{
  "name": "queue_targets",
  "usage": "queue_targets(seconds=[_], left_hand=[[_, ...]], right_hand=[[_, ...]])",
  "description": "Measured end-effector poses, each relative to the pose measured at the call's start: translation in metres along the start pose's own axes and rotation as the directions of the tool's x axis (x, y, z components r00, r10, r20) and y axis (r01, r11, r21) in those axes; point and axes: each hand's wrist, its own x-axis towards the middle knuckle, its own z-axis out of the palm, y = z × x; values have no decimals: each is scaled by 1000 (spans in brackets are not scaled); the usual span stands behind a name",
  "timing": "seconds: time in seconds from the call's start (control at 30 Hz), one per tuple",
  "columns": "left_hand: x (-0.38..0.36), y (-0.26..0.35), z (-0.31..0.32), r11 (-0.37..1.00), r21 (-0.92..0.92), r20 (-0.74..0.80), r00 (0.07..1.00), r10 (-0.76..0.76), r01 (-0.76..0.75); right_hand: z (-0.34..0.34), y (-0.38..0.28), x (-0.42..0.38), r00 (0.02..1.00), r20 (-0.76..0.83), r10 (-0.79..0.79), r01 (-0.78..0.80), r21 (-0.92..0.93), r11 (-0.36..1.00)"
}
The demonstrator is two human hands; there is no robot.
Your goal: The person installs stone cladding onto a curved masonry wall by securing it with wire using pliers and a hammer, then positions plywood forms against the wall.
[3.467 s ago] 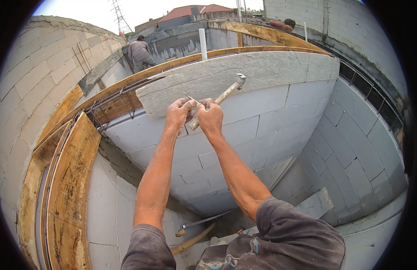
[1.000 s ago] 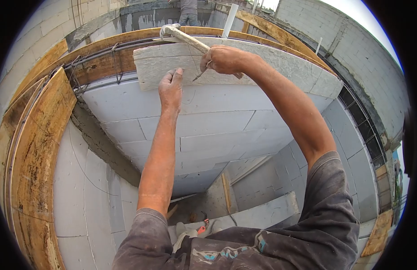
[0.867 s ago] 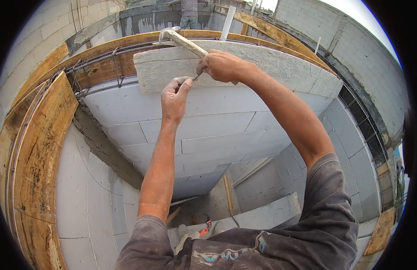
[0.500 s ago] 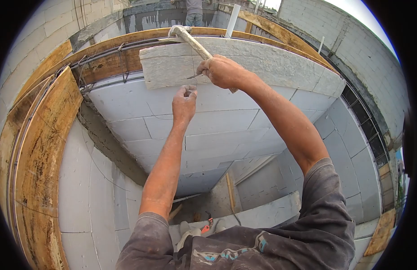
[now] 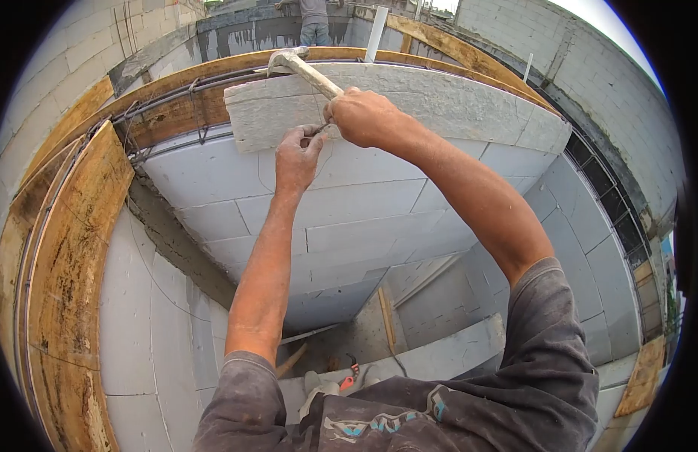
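My right hand (image 5: 364, 119) is closed around the wooden handle of a claw hammer (image 5: 313, 77), whose metal head points up and left over the board's top edge. A thin dark nail (image 5: 322, 129) juts from between my right thumb and fingers. Close beside it, my left hand (image 5: 298, 157) is closed in a pinch on a thin line (image 5: 332, 155), which hangs in a loop below the fingers. Behind both hands lies a grey, mortar-stained board (image 5: 439, 102) against the top of the light block wall (image 5: 364, 200).
Steel rebar (image 5: 161, 94) runs along wooden formwork (image 5: 210, 105) at the wall top. A stained plank (image 5: 74, 286) stands at left. White pipe (image 5: 376, 35) rises behind the board. Farther back is another person (image 5: 314, 19). A deep recess with a grey floor (image 5: 364, 331) opens below.
My left hand has risen to the nail by my right fingers, and the line's loop has shifted. The hammer has moved slightly left. The view has shifted a little.
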Motion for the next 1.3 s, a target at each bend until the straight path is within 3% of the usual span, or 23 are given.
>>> queue_targets(seconds=[0.1, 0.2, 0.3, 0.4, 0.43, 0.53, 0.63, 0.73, 0.83, 0.9, 0.93, 1.07, 1.1, 1.17, 1.23, 1.3], left_hand=[[0, 2, -11, 845, -432, 265, 940, -217, 316], [3, -1, -12, 730, -583, 334, 924, -186, 358], [10, -7, -7, 451, -783, 381, 904, -195, 428], [6, 1, 4, 453, -807, 256, 916, -310, 379], [8, 2, 5, 428, -809, 277, 903, -327, 403], [16, -8, 7, 340, -797, 373, 850, -373, 499], [24, -12, 4, 249, -774, 460, 787, -411, 582], [22, -12, 7, 123, -831, 435, 771, -465, 542], [18, -10, 8, -37, -866, 466, 778, -421, 498], [6, 6, 11, -70, -872, 479, 811, -335, 485], [4, 22, 10, -51, -892, 444, 850, -284, 449], [17, 89, -3, 0, -943, 328, 932, -150, 332], [28, 105, -8, 9, -951, 304, 942, -138, 308], [57, 135, -18, 164, -950, 235, 955, -179, 264], [75, 163, -27, 439, -887, 58, 977, -205, 145], [82, 164, -37, 513, -857, -71, 972, -223, 55]], right_hand=[[11, -2, -13, 998, -61, 15, -15, 2, 1000], [30, -8, -21, 992, -103, 66, -58, 79, 995], [45, -25, -36, 965, -167, 201, -167, 195, 966], [67, -42, -47, 921, -218, 323, -235, 351, 907], [70, -47, -48, 909, -161, 384, -290, 416, 862], [118, -44, -39, 830, -346, 438, -209, 535, 818], [130, -40, -35, 761, -520, 387, 16, 613, 790], [96, -38, -43, 837, -308, 453, -82, 747, 660], [73, -35, -46, 737, -358, 573, 67, 883, 465], [73, -23, -46, 663, -405, 630, 100, 882, 461], [74, -15, -46, 621, -427, 657, 117, 880, 461], [81, 5, -62, 676, -369, 638, -33, 850, 526], [78, 4, -69, 700, -297, 649, -62, 881, 470], [72, -1, -84, 738, -149, 658, -123, 929, 349], [79, -2, -90, 737, -152, 658, -77, 949, 305], [81, -1, -95, 745, -134, 654, -34, 971, 238]])
